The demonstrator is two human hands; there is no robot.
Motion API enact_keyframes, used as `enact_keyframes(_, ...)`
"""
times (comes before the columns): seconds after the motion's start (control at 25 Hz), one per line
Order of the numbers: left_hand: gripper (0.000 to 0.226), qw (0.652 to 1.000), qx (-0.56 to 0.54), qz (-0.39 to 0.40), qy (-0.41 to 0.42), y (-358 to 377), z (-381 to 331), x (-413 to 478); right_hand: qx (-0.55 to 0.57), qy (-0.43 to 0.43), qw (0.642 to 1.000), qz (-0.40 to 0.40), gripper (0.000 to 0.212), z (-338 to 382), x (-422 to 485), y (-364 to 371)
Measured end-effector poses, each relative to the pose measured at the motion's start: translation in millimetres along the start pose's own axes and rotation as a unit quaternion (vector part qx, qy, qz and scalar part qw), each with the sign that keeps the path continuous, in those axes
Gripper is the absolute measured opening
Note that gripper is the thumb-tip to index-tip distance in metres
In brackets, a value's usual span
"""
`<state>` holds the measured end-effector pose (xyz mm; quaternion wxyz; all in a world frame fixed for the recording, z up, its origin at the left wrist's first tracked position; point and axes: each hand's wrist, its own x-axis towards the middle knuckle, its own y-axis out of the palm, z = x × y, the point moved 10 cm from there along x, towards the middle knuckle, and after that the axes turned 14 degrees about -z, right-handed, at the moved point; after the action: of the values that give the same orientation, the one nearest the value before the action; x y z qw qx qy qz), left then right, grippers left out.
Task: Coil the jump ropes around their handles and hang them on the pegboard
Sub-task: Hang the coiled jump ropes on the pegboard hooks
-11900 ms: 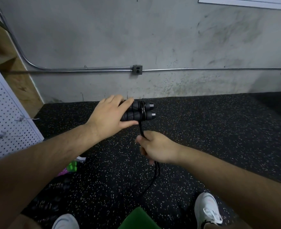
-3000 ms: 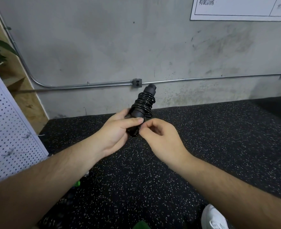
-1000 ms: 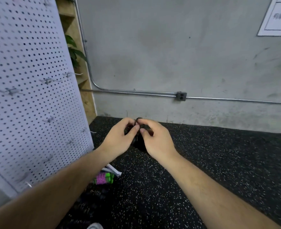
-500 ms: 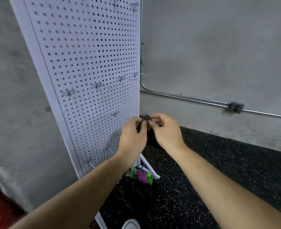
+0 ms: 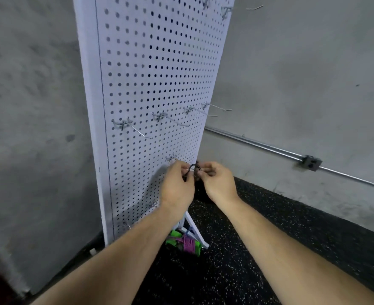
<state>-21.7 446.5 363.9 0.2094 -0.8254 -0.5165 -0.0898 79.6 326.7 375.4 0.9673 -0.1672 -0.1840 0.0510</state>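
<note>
Left hand (image 5: 177,186) and right hand (image 5: 217,183) each pinch the thin top loop of the black jump rope (image 5: 200,191) — coiled bundle below, near the perforated white pegboard (image 5: 155,84) right edge, by a wire hook (image 5: 171,158). Speckled rubber floor (image 5: 269,227) open rightward.

Jump rope (image 5: 200,191) between left hand (image 5: 177,186) and right hand (image 5: 218,183), before pegboard (image 5: 159,73)

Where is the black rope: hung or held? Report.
In hand: left hand and right hand pinch its loop by a pegboard hook. Hooked: cannot tell.
</note>
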Motion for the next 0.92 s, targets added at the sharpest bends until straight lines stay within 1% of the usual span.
enact_keyframes(0.12,0.01,1.0,0.011,0.012,0.0,5.7,9.2,0.9,0.001,0.012,1.0,-0.004,0.036,-9.1,-4.2,6.7)
enact_keyframes(0.2,0.008,1.0,0.021,0.014,0.003,5.6,8.8,1.8,0.024,0.014,1.0,-0.006,0.039,-15.2,-7.9,9.3)
enact_keyframes(0.28,0.008,0.999,0.03,0.012,0.012,4.1,8.9,1.2,0.043,0.01,0.999,0.0,0.036,-20.8,-14.1,12.9)
enact_keyframes(0.36,0.016,0.998,0.047,0.016,0.032,2.0,7.9,-5.2,0.05,-0.002,0.999,0.019,0.033,-26.2,-22.9,15.4)
enact_keyframes(0.44,0.03,0.995,0.07,0.028,0.057,0.3,7.4,-15.1,0.04,-0.017,0.998,0.05,0.038,-26.0,-32.5,16.3)
enact_keyframes(0.52,0.041,0.99,0.091,0.051,0.091,3.0,6.0,-30.9,0.003,-0.059,0.995,0.074,0.04,-22.3,-40.8,12.3)
enact_keyframes(0.64,0.048,0.974,0.142,0.065,0.161,2.6,8.2,-56.2,-0.069,-0.192,0.976,0.078,0.043,-11.1,-59.2,6.4)
enact_keyframes(0.72,0.051,0.954,0.177,0.053,0.234,-4.1,13.9,-77.0,-0.091,-0.229,0.966,0.082,0.045,-18.3,-77.1,3.7)
enact_keyframes(0.8,0.049,0.933,0.195,0.049,0.297,-8.7,24.5,-97.0,-0.115,-0.259,0.956,0.07,0.047,-32.2,-91.7,1.4)
enact_keyframes(0.84,0.047,0.931,0.196,0.052,0.305,-9.6,32.1,-105.3,-0.126,-0.276,0.951,0.066,0.046,-40.3,-98.7,0.9)
enact_keyframes(0.92,0.042,0.936,0.204,0.073,0.278,-3.2,55.0,-117.3,-0.141,-0.289,0.944,0.071,0.04,-62.8,-111.0,6.1)
